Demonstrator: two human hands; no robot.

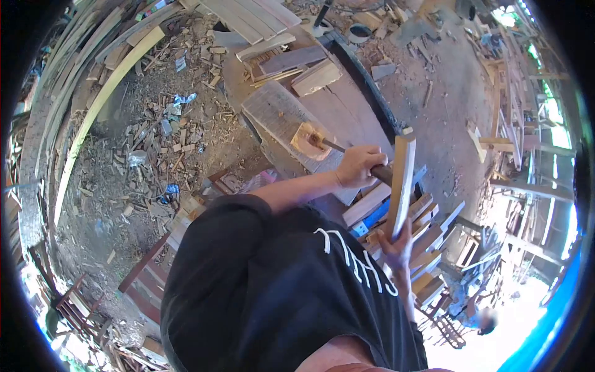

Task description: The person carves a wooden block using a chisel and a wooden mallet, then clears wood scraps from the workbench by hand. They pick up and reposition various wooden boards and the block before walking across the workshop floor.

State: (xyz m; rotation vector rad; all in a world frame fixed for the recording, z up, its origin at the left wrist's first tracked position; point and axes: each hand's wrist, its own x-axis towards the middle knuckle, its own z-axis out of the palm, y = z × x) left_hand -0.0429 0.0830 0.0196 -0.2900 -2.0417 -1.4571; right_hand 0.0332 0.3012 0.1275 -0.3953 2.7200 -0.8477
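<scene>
My left hand [361,166] is closed around the dark handle of a chisel [334,146]. The chisel's metal shaft slants to the left, with its tip at a dark hollow in a pale wooden block [304,141]. That block lies on a thick, weathered plank [271,111]. My right hand [397,243] grips the lower end of a long squared wooden bar [402,177]. The bar stands up across the view, and its middle overlaps the butt of the chisel handle.
Wood pieces [320,77] lie on the bench [347,102] beyond the plank. Several cut timbers [427,248] are stacked by my right arm. Shavings and scraps [180,133] cover the ground at left, near long boards [102,121]. Another person [486,321] is at the lower right.
</scene>
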